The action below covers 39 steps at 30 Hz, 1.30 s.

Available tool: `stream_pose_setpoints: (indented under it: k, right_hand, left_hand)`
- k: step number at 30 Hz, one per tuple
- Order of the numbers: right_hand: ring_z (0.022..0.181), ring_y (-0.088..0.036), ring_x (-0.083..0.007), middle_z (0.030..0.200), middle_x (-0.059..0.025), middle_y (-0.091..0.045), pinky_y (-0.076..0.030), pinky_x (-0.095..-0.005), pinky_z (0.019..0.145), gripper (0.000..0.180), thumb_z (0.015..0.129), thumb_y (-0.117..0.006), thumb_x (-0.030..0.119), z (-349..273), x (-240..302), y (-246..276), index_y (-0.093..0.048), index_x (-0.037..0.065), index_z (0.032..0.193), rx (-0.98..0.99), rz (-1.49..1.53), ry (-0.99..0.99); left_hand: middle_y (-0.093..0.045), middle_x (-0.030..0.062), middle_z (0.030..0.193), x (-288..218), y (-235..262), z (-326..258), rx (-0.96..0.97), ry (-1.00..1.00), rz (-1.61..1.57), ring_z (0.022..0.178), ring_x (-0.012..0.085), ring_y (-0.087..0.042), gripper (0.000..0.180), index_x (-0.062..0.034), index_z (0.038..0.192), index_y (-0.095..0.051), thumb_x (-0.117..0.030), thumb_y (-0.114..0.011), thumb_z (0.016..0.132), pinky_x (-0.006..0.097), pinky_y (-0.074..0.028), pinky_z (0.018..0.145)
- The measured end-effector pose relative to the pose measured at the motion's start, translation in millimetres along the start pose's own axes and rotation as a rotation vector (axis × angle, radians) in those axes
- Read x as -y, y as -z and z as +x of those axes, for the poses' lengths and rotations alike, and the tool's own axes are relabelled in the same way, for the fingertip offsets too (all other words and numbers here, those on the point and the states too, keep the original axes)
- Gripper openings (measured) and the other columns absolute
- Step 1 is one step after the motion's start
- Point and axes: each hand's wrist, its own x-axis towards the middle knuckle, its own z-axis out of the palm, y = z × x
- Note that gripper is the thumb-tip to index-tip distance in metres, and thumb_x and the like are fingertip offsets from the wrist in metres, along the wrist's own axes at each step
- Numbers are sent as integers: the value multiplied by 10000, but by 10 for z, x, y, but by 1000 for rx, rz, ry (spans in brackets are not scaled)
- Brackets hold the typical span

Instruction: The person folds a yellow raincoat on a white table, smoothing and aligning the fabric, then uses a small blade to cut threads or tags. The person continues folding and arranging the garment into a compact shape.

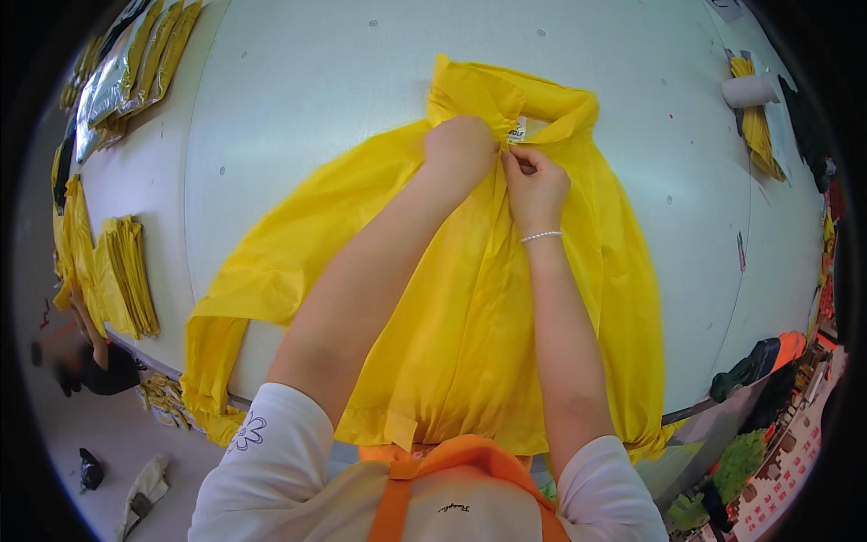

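Note:
A yellow raincoat (452, 298) lies spread front up on the pale table, its collar (551, 99) at the far end and its hem toward me. Both sleeves reach down along the sides. At the neck, my left hand (461, 154) is closed on the front edge of the raincoat, just under the collar. My right hand (539, 185) pinches the same front opening from the other side, thumb and fingers together. The fingertips of the two hands nearly meet below a small white label (517, 131). Whatever small part sits between them is hidden.
Bagged yellow garments (149, 63) are piled at the far left, with a folded yellow stack (126, 275) nearer. A white roll (750, 91) rests by yellow cloth at the far right. A thin tool (741, 251) lies on the right. Another person (95, 361) is at the left edge.

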Motion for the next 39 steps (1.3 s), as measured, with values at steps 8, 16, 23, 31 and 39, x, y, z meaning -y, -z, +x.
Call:
stream_pose_setpoints:
  k: [8,16,23,31,39]
  right_hand:
    - [651,-627,-166,752,-102,-662,-499,-274,628,200,750,-721,128,-57,36,-23,-661,-27,860,23,157,-53]
    - [664,-587,-129,743,-80,-640,-490,-258,646,250,745,-734,139,-10,17,-58,-637,-56,867,116,322,-240]
    - [693,-614,-230,761,-142,-643,-495,-319,668,188,786,-649,105,72,-59,-61,-620,-54,883,187,92,-111]
    - [839,-586,-394,885,-237,-602,-475,-442,750,231,805,-554,119,57,38,-262,-529,-49,962,173,-539,304]
    - [802,-597,-324,866,-170,-616,-487,-395,716,286,843,-602,222,-120,24,34,-520,-14,982,151,-233,209]
  left_hand:
    - [-584,56,647,185,74,81,291,18,-806,598,105,-546,280,17,772,-597,-243,-574,875,243,-434,549]
    - [-609,60,662,128,17,-88,16,-147,-638,593,95,-519,288,8,796,-627,-250,-544,890,244,-417,546]
    - [-586,150,616,275,99,-706,-712,-145,-636,551,256,-580,304,4,688,-602,-245,-558,858,374,-446,528]
    - [-602,143,580,111,-104,-1623,-199,90,-495,520,275,-593,359,1,675,-648,-339,-648,789,351,-468,521]
    - [-594,164,590,4,-409,-2007,-50,132,-423,546,306,-588,385,17,666,-608,-336,-629,818,383,-454,521]
